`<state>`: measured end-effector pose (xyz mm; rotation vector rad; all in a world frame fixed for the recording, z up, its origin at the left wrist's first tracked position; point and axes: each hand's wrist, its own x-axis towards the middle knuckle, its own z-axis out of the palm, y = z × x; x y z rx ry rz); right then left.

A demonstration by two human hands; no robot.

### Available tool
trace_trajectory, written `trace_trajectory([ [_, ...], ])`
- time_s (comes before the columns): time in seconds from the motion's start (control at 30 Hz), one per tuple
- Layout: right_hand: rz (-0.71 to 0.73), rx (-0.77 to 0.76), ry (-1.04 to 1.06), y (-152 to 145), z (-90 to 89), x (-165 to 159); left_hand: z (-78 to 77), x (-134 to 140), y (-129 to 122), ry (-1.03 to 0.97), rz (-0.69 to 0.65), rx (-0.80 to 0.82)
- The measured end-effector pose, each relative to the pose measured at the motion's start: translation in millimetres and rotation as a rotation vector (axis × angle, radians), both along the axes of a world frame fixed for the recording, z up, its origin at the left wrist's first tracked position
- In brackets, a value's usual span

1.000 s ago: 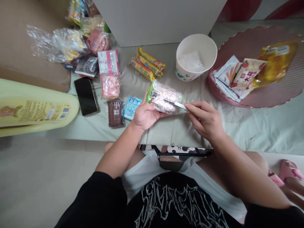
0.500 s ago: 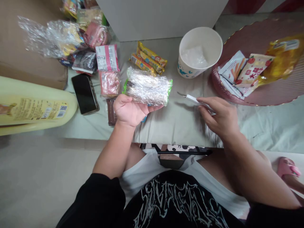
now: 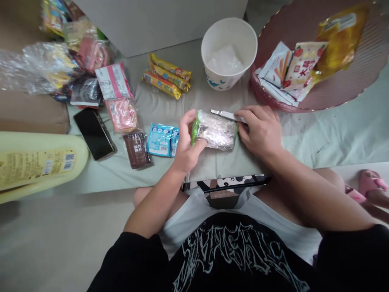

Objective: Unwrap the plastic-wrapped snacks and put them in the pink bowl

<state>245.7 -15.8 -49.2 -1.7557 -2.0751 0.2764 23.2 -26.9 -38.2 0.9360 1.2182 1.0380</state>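
Observation:
My left hand (image 3: 189, 142) grips the left end of a clear plastic snack packet (image 3: 216, 132) with green edges, thumb on the near side and fingers on the far side. A small knife (image 3: 226, 115) with a white handle is in my right hand (image 3: 260, 129). Its short blade points left, along the packet's far edge; whether it touches the plastic I cannot tell. Blue sachets (image 3: 160, 140) lie left of my left hand, beside a brown packet (image 3: 137, 150). Beyond the hands lie several yellow snack sticks (image 3: 167, 76).
A white paper tub (image 3: 229, 52) with clear plastic inside stands behind the hands. The pink ribbed tray (image 3: 361, 77) at right holds snack packets. On the left are a phone (image 3: 95, 134), a large yellow bottle (image 3: 39, 164) and a pile of wrapped snacks (image 3: 88, 61).
The packet has come down nearer to me and right, now gripped at its left end. The knife has moved left to the packet's far edge. The blue sachets are uncovered. The view has shifted.

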Motion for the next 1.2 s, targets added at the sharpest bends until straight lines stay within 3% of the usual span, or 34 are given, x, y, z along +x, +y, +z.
trace_trajectory([
  [0.07,-0.011,0.009,0.024,0,0.7,0,-3.7,-4,-3,0.188,0.071,0.191],
  [0.13,-0.01,0.021,0.054,0,1.5,1,-4.5,-6,-4,0.321,0.059,0.303],
  [0.3,0.109,0.027,0.107,-2,4.0,-3,-0.5,3,0,0.357,-0.192,0.294],
  [0.47,0.24,0.02,0.141,-8,3.4,-9,1.6,5,4,0.353,-0.213,0.26],
  [0.6,0.336,0.05,0.192,-9,1.7,-11,4.7,5,1,0.302,-0.127,0.256],
  [0.83,0.419,0.068,0.166,-6,-2.1,-13,4.7,-3,0,0.217,0.298,0.226],
  [0.97,0.429,0.127,0.127,-7,-4.6,-13,-1.6,-18,5,0.341,0.276,0.28],
  [1.2,0.402,0.313,0.274,-8,1.3,-9,-17.7,-44,13,0.713,0.223,0.603],
])
